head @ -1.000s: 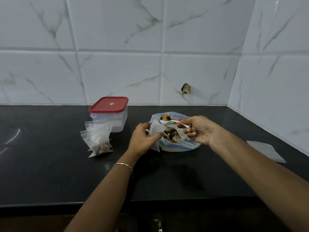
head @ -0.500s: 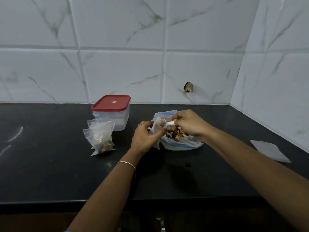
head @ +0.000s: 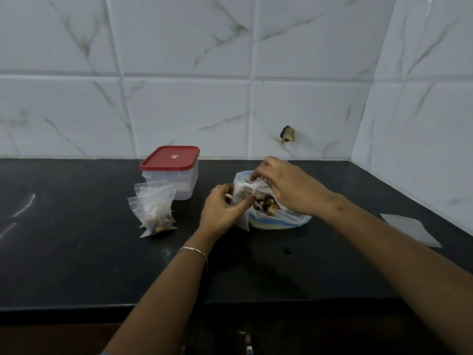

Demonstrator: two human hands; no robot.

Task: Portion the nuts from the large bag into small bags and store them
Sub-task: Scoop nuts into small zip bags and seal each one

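Observation:
The large clear bag with blue stripes lies open on the black counter, mixed nuts showing inside. My left hand pinches a small clear bag upright by its mouth, just left of the large bag. My right hand is above it, holding a white plastic spoon tipped into the small bag's mouth. The spoon's bowl is mostly hidden by the bag and fingers. Two filled small bags stand together further left.
A clear container with a red lid stands behind the filled bags near the tiled wall. A flat empty small bag lies at the right by the side wall. One dark nut lies loose on the counter in front of the large bag.
My right hand carried the spoon of nuts from above the large bag leftward to the small bag's mouth and tipped it in. A dark nut now lies loose on the counter.

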